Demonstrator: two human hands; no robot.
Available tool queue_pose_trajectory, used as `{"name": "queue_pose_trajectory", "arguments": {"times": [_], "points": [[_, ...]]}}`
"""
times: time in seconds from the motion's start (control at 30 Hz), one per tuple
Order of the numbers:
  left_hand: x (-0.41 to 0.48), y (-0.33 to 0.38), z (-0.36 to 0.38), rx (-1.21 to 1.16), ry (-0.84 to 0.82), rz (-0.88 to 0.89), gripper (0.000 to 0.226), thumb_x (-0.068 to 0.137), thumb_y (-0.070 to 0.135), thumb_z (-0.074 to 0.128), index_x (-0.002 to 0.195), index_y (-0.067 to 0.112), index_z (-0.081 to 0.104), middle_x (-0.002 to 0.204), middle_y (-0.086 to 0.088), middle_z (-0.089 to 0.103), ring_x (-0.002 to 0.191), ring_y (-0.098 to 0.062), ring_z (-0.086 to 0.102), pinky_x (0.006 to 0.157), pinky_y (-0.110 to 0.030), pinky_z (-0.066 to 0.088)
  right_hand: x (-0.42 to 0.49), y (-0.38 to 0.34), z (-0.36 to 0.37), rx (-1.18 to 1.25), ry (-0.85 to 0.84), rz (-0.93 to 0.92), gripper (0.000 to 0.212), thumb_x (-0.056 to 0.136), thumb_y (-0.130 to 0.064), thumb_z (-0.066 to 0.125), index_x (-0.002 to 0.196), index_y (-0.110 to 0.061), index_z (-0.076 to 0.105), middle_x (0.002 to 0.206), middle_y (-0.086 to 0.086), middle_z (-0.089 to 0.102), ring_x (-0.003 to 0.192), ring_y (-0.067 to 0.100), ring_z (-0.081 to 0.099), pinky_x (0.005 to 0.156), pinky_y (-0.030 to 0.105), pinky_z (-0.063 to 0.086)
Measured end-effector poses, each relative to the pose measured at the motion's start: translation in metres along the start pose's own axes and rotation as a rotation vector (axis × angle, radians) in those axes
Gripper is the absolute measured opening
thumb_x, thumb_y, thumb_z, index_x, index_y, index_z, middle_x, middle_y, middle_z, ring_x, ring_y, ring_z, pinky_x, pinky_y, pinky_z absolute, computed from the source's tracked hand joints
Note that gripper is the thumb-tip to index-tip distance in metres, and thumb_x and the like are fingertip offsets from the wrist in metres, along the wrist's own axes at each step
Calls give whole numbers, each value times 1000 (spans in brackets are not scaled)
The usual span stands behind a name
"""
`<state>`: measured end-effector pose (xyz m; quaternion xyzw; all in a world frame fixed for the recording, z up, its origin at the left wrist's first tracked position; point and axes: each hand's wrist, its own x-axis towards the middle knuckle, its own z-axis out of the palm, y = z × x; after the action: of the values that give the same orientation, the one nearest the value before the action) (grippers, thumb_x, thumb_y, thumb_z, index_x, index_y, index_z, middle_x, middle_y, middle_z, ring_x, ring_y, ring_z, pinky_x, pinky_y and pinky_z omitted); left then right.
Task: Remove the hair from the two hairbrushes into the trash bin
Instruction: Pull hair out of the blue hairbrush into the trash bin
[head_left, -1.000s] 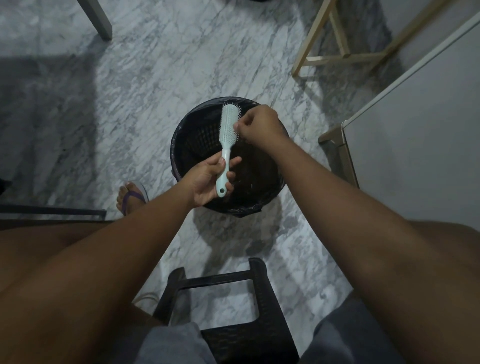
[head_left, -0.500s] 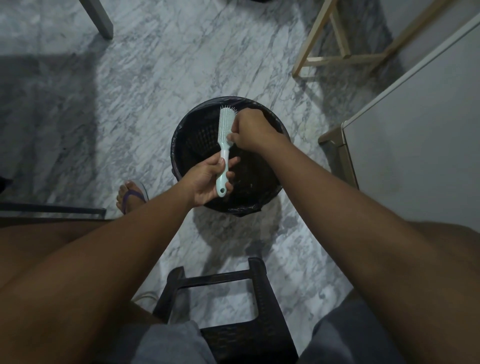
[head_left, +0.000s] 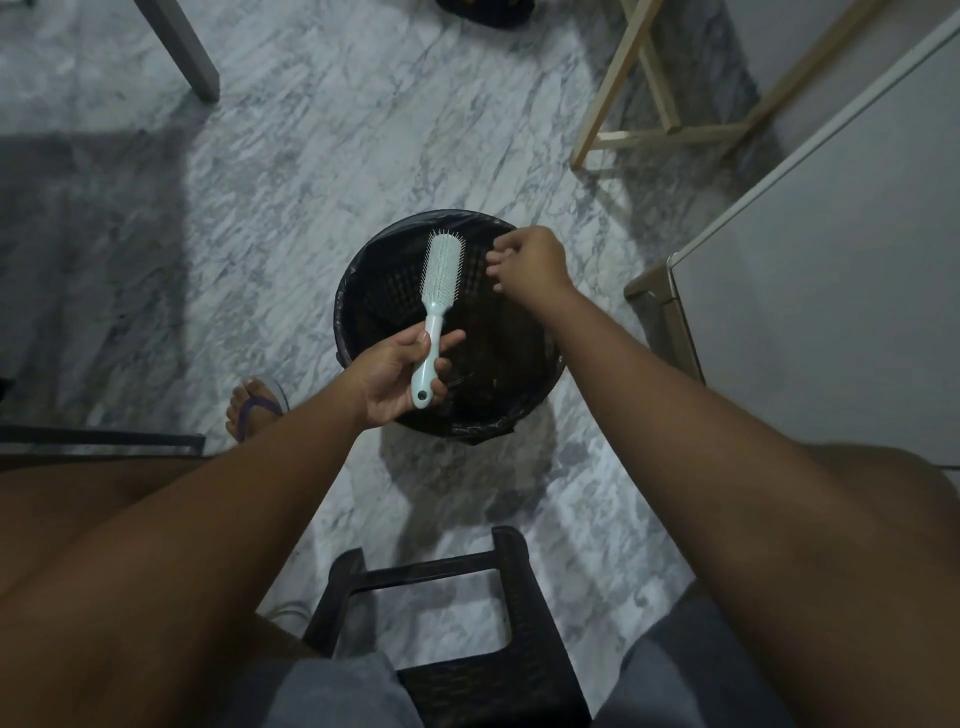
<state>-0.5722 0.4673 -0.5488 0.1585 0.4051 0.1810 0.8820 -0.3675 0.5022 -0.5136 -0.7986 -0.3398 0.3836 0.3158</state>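
A pale mint hairbrush (head_left: 440, 280) is held upright over the black trash bin (head_left: 347, 312), bristles facing me. My left hand (head_left: 395, 374) grips its handle near the lower end. To the right of the brush head, my right hand (head_left: 530, 262) hovers over the bin, apart from the brush, with its fingertips pinched together. Whether hair is between those fingertips is too fine and dark to tell. The bin is lined with a dark bag. A second hairbrush is not in view.
A black plastic stool (head_left: 457, 639) stands between my knees, near the bottom. My sandalled foot (head_left: 254, 408) rests left of the bin. A wooden frame (head_left: 644, 119) stands at the back right and a white cabinet (head_left: 831, 270) at the right. The floor is grey marble.
My right hand has pulled away from the bristles to the right, over the bin. The brush head has turned so its bristles face me more fully. The left hand keeps its grip.
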Motion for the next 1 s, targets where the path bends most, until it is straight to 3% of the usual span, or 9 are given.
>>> {"name": "queue_pose_trajectory", "arguments": {"times": [0.03, 0.17, 0.3, 0.43, 0.63, 0.73, 0.8, 0.87, 1.0], "points": [[-1, 0, 5, 5, -5, 1, 37, 106, 14, 41, 141, 21, 50, 128, -5, 64, 70, -11, 58, 56, -27, 52, -4, -1, 2, 14, -21, 32, 24, 86, -10, 55, 95, 10, 66, 95, 27, 71, 82, 32, 73, 76, 52, 61], [-7, 1, 20, 17, -21, 3, 34, 107, 14, 41, 137, 22, 54, 129, -7, 63, 68, -11, 59, 55, -27, 52, -25, -10, 7, 103, -157, 19, 31, 84, -19, 77, 93, 10, 70, 85, 17, 74, 80, 26, 75, 69, 38, 64], [-17, 3, 25, 36, -4, 19, 40, 107, 13, 40, 145, 21, 47, 130, -8, 63, 66, -11, 60, 55, -28, 52, -31, -21, -3, 64, -89, -44, 22, 78, -15, 84, 87, 2, 73, 78, 9, 73, 63, 17, 71, 54, 17, 57], [-28, 7, 32, 64, 17, 45, 40, 107, 13, 40, 146, 20, 46, 126, -8, 66, 67, -12, 58, 55, -27, 51, -32, -31, -14, -54, -49, -135, 8, 79, -10, 81, 79, -5, 75, 66, 10, 72, 57, 16, 71, 62, 27, 61], [-33, 8, 36, 42, 43, 77, 39, 108, 13, 37, 146, 16, 43, 126, -9, 65, 65, -12, 57, 54, -26, 51, -35, -52, -25, 56, 119, -252, 12, 90, -18, 70, 81, -10, 73, 68, 0, 71, 49, 1, 64, 59, 16, 53], [-30, 8, 35, 40, 45, 73, 38, 108, 14, 37, 146, 16, 43, 126, -9, 64, 65, -11, 57, 53, -25, 51, -33, -47, -22, 93, 243, -252, 29, 96, -28, 59, 81, -8, 73, 76, 6, 75, 68, 18, 72, 73, 30, 59], [-29, 9, 34, 47, 46, 67, 38, 109, 15, 37, 146, 16, 43, 125, -8, 64, 65, -11, 57, 53, -25, 50, -33, -34, -14, -26, 162, -169, 48, 97, -40, 52, 74, -3, 71, 73, 10, 73, 71, 26, 70, 76, 37, 58], [-28, 10, 34, 69, 43, 56, 38, 108, 15, 37, 146, 18, 44, 125, -8, 65, 66, -11, 56, 54, -25, 50, -39, -18, -6, -123, -47, -68, 56, 93, -54, 52, 67, -6, 64, 67, 4, 67, 67, 22, 66, 72, 36, 55], [-26, 12, 25, 114, 35, 29, 39, 108, 16, 39, 146, 22, 45, 126, -7, 65, 68, -11, 57, 56, -27, 51, -39, -1, 0, -62, -151, -85, 36, 87, -46, 68, 83, -12, 78, 79, 6, 76, 72, 13, 67, 77, 33, 57]]}}
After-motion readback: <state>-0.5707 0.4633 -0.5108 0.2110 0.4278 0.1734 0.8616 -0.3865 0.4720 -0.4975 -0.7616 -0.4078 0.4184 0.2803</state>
